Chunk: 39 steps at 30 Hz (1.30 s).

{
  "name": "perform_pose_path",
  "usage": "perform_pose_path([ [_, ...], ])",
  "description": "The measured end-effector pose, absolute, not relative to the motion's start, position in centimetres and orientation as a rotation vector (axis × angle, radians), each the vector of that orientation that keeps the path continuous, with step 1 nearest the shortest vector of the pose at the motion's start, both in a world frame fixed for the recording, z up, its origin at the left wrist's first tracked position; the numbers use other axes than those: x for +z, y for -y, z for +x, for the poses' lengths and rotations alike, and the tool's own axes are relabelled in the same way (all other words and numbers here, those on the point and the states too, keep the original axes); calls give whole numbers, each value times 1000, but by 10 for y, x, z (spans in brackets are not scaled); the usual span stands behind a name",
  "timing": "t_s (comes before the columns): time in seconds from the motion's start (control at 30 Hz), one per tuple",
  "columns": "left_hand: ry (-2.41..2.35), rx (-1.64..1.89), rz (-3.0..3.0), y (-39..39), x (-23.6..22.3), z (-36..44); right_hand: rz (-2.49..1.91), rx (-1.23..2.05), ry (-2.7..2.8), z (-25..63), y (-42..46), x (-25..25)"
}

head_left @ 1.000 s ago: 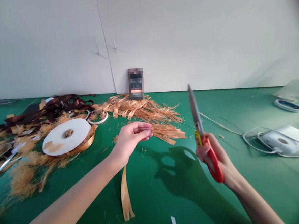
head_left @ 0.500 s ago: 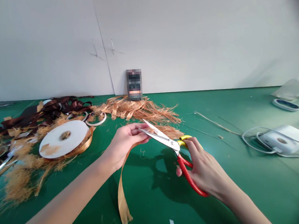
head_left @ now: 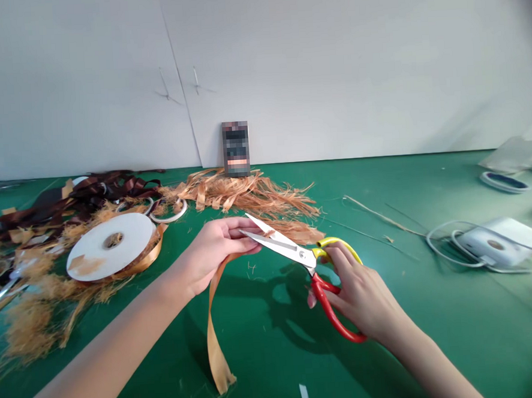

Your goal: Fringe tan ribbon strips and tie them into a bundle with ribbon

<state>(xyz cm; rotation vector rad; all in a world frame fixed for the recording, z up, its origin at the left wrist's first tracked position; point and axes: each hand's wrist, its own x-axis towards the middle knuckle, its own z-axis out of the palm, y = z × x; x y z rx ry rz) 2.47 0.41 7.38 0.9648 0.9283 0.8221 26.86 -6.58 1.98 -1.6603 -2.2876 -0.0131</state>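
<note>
My left hand (head_left: 217, 250) pinches a tan ribbon (head_left: 218, 352) near one end; its long tail hangs down with a frayed tip. In my right hand (head_left: 352, 290) is a pair of scissors (head_left: 291, 249) with one yellow and one red handle. Their blades are parted a little and point left, with the tips at my left fingertips. A small brown bit of ribbon shows between the blades. Just beyond the blades lies a pile of cut tan ribbon strips (head_left: 247, 191) on the green table (head_left: 383, 192).
At left lies a white ribbon spool (head_left: 111, 247) among frayed tan threads (head_left: 34, 324) and dark brown ribbon (head_left: 90, 198). A phone-like device (head_left: 236, 148) leans on the white wall (head_left: 330, 69). On the right are a white box (head_left: 503, 241) with a cable and a loose cord (head_left: 379, 217).
The scissors and both hands have shifted slightly left in the view, along with the whole scene. The blades still straddle the ribbon at my left fingertips.
</note>
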Motion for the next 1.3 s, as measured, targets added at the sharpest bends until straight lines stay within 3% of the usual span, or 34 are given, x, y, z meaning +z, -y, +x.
perform_pose_path([
  [0.27,-877,767,978,-4,71,21,-1626,-229,2328,272,65,16],
  [0.47,-926,709,984,-4,71,21,-1736,88,2220,267,65,16],
  [0.73,-1075,681,1188,-2,76,21,-2445,108,1489,276,60,35],
  [0.9,-1127,674,1265,-1,77,21,-2724,178,1439,302,55,38],
  [1.3,-1167,729,1383,0,78,20,-2452,63,1228,311,60,44],
])
